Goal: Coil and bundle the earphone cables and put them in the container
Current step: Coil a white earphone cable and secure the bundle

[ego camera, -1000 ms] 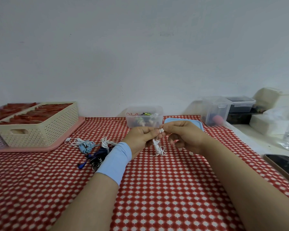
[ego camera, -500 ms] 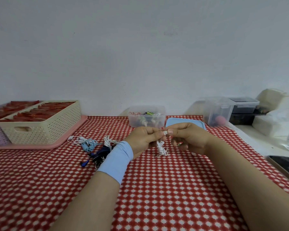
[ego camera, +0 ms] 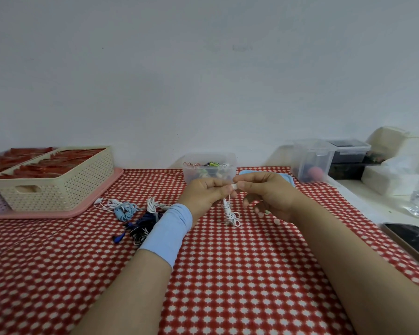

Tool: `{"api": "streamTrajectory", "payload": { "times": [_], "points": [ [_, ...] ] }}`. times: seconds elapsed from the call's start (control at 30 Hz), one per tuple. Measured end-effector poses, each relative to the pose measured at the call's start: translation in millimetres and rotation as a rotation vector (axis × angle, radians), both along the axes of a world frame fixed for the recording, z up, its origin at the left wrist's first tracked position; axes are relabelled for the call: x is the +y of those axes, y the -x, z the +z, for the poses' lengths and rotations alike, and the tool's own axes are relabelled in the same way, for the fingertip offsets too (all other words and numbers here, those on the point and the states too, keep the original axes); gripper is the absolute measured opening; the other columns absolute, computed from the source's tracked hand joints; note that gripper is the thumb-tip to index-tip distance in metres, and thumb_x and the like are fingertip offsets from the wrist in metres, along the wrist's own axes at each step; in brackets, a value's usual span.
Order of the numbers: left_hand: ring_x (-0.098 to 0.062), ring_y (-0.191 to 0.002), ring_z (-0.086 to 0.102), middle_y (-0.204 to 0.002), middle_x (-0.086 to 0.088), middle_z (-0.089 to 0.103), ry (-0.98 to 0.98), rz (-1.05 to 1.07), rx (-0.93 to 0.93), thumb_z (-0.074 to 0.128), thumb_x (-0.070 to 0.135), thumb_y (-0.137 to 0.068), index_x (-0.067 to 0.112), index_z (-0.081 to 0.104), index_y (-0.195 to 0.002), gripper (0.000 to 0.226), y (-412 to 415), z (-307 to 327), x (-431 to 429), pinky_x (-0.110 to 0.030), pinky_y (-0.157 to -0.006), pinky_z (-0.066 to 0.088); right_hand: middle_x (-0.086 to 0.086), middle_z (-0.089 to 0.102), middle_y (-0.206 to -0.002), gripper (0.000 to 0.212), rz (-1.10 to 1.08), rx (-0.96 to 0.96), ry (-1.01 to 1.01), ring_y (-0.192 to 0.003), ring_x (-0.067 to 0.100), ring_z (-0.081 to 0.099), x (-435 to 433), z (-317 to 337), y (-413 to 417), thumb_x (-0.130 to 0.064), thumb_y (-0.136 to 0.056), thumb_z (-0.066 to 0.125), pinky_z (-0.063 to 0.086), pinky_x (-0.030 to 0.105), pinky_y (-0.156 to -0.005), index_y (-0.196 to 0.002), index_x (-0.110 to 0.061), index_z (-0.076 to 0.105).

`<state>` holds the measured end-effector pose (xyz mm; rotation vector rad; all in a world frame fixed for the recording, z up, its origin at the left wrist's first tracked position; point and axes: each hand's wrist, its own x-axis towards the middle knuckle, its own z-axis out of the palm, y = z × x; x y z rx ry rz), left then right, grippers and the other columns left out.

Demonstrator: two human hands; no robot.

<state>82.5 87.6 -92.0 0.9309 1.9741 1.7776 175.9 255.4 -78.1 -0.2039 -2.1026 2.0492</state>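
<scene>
Above the middle of the red-and-white checked table, my left hand [ego camera: 207,193] and my right hand [ego camera: 267,193] meet fingertip to fingertip, both pinching the top end of a white earphone cable [ego camera: 230,215]. Its tangled rest hangs down beneath them to the cloth. Just behind my hands stands a small clear container [ego camera: 209,167] holding several bundled cables. A loose pile of white, light blue and dark blue earphone cables [ego camera: 133,215] lies on the cloth to the left of my left wrist, which wears a light blue band.
A cream perforated basket [ego camera: 56,187] on a pink tray [ego camera: 102,199] fills the back left. A blue lid [ego camera: 288,178] lies behind my right hand. Clear and dark boxes [ego camera: 312,160] stand at the back right. A phone [ego camera: 411,240] lies at the right edge.
My two hands have stayed together on the white cable, shifting slightly, and the hanging tangle has swung a little.
</scene>
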Motion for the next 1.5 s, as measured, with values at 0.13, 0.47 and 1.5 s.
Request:
{"api": "streamTrajectory", "payload": {
  "times": [0.13,0.47,1.5],
  "points": [
    [-0.003,-0.089,0.071,-0.089,0.006,0.077,0.031,0.069,0.081,0.075,0.023,-0.085,0.018,0.076,-0.096,0.012,-0.2,1.0,-3.3,-0.025,-0.095,0.052,0.007,0.076,-0.091,0.019,0.004,0.015,-0.075,-0.063,0.017,0.062,-2.6,2.9,-4.1,-0.013,-0.089,0.072,0.043,0.024,-0.044,-0.107,-0.007,0.075],
    [0.004,-0.084,0.069,-0.086,0.010,0.077,0.124,0.105,0.156,0.074,0.029,-0.086,0.024,0.077,-0.089,0.007,1.6,-0.3,-3.7,-0.021,-0.090,0.050,0.004,0.075,-0.084,0.024,-0.071,0.088,-0.288,-0.066,0.021,0.067,-5.4,-2.4,-0.1,-0.009,-0.082,0.081,0.052,0.028,-0.048,-0.105,-0.014,0.076],
    [-0.015,-0.088,0.069,-0.085,0.001,0.075,-0.036,-0.186,-0.044,0.073,0.036,-0.071,0.022,0.079,-0.080,0.018,-5.9,1.7,-5.1,-0.042,-0.098,0.051,0.007,0.073,-0.087,0.034,0.167,-0.065,0.033,-0.064,0.011,0.063,-3.0,6.3,-10.1,-0.025,-0.076,0.071,0.048,0.020,-0.050,-0.105,-0.008,0.075]
  ]
}}
